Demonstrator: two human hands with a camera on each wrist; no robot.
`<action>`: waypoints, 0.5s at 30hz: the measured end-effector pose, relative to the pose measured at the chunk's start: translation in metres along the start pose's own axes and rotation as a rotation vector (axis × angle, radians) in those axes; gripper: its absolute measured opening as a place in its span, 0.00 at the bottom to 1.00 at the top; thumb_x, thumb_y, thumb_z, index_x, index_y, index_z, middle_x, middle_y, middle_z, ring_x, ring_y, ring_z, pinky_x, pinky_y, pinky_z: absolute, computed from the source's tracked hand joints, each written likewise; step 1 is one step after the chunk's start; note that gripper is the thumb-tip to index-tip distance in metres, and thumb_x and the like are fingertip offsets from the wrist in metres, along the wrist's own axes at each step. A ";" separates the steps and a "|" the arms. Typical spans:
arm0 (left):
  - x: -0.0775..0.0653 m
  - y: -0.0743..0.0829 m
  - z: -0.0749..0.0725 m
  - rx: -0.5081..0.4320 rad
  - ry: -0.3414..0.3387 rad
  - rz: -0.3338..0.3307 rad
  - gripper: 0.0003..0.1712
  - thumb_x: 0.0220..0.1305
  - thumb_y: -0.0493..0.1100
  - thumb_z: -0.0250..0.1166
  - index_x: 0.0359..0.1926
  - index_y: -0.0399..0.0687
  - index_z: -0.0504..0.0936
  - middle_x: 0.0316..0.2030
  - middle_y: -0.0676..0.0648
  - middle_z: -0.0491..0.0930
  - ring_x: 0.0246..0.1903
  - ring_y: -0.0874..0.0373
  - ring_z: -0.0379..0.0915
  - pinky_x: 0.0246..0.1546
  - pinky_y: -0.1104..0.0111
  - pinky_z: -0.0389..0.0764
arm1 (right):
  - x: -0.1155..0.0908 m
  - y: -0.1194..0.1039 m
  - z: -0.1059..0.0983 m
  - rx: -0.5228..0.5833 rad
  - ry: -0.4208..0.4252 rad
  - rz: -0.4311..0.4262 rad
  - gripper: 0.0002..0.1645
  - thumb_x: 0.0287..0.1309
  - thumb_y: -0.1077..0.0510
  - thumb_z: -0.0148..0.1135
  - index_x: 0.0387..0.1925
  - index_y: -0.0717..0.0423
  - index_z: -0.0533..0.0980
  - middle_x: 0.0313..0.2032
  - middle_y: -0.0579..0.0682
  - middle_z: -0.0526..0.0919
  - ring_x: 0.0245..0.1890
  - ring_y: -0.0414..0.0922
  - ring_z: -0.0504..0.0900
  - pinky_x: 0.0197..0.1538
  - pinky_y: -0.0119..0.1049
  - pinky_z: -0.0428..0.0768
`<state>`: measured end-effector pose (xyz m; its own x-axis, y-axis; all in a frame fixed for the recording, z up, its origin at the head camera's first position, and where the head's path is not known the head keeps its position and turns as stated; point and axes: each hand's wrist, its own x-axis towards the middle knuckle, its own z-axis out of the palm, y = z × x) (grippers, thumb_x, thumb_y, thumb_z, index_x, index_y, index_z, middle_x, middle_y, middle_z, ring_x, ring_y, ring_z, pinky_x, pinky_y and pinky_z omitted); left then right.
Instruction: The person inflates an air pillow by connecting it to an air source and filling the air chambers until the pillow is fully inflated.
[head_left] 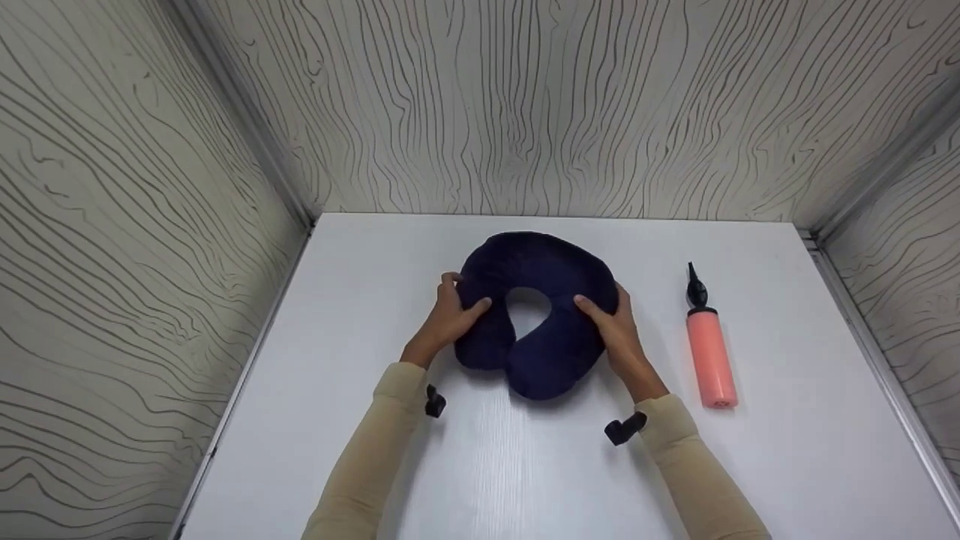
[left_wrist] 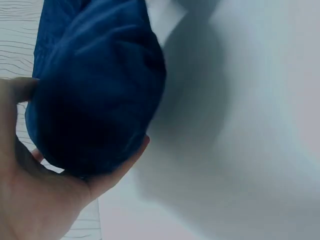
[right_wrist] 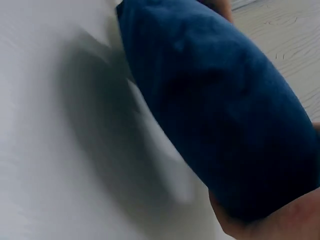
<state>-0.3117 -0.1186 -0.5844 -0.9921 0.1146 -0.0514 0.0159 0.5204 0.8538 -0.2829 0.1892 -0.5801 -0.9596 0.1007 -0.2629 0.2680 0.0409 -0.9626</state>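
Observation:
A dark blue U-shaped neck pillow [head_left: 555, 360] is held between both hands over the white table, its opening turned toward the person. My left hand [head_left: 448, 319] grips its left arm, thumb on top and fingers round the outer side. On the opposite side my right hand [head_left: 619, 330] grips the right arm in the same way. In the left wrist view the pillow [left_wrist: 100, 95] fills the curve between thumb and fingers of the left hand [left_wrist: 45, 195]. The right wrist view shows the pillow [right_wrist: 210, 95] raised off the table, casting a shadow, with the right hand [right_wrist: 280, 220] below it.
To the right on the white table [head_left: 315, 315] lies a pink hand pump [head_left: 711, 360] with a black nozzle pointing away. Wood-grain patterned panels [head_left: 525, 112] stand behind the table and along both sides. A small black wrist camera [head_left: 625, 428] sits at the right sleeve.

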 end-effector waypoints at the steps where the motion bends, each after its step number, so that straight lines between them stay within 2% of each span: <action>1: -0.001 0.000 0.002 -0.010 0.009 0.002 0.41 0.71 0.59 0.67 0.68 0.44 0.56 0.68 0.30 0.64 0.72 0.37 0.67 0.73 0.47 0.70 | 0.003 0.000 -0.002 0.014 0.012 0.010 0.66 0.66 0.36 0.70 0.86 0.48 0.38 0.86 0.58 0.45 0.85 0.55 0.50 0.85 0.48 0.51; 3: -0.003 0.001 0.006 -0.032 0.031 0.000 0.43 0.68 0.60 0.70 0.67 0.44 0.56 0.69 0.31 0.65 0.71 0.38 0.68 0.73 0.48 0.70 | 0.008 -0.001 -0.006 0.035 0.041 0.032 0.67 0.64 0.37 0.72 0.85 0.51 0.39 0.85 0.61 0.46 0.84 0.56 0.54 0.85 0.47 0.54; 6: -0.007 0.002 0.012 -0.064 0.053 -0.016 0.49 0.66 0.61 0.72 0.73 0.44 0.55 0.72 0.31 0.65 0.74 0.38 0.66 0.74 0.47 0.69 | 0.017 -0.001 -0.012 0.044 0.066 0.051 0.65 0.63 0.35 0.72 0.82 0.54 0.44 0.83 0.63 0.50 0.81 0.56 0.59 0.83 0.46 0.58; 10: -0.011 0.001 0.020 -0.035 0.062 -0.059 0.55 0.66 0.65 0.70 0.79 0.45 0.52 0.75 0.31 0.63 0.76 0.37 0.64 0.75 0.46 0.69 | 0.029 0.000 -0.019 -0.003 0.070 0.031 0.61 0.63 0.33 0.71 0.82 0.56 0.51 0.82 0.61 0.56 0.80 0.55 0.61 0.82 0.47 0.59; 15: -0.013 0.001 0.027 0.004 0.067 -0.069 0.54 0.69 0.66 0.67 0.80 0.42 0.52 0.76 0.29 0.62 0.77 0.36 0.63 0.76 0.47 0.67 | 0.044 -0.001 -0.023 -0.079 0.070 -0.016 0.57 0.65 0.32 0.69 0.82 0.56 0.57 0.82 0.61 0.58 0.82 0.56 0.60 0.83 0.48 0.58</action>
<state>-0.2953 -0.0963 -0.5967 -0.9969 0.0213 -0.0755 -0.0529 0.5283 0.8474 -0.3237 0.2161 -0.5895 -0.9560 0.1689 -0.2398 0.2616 0.1209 -0.9576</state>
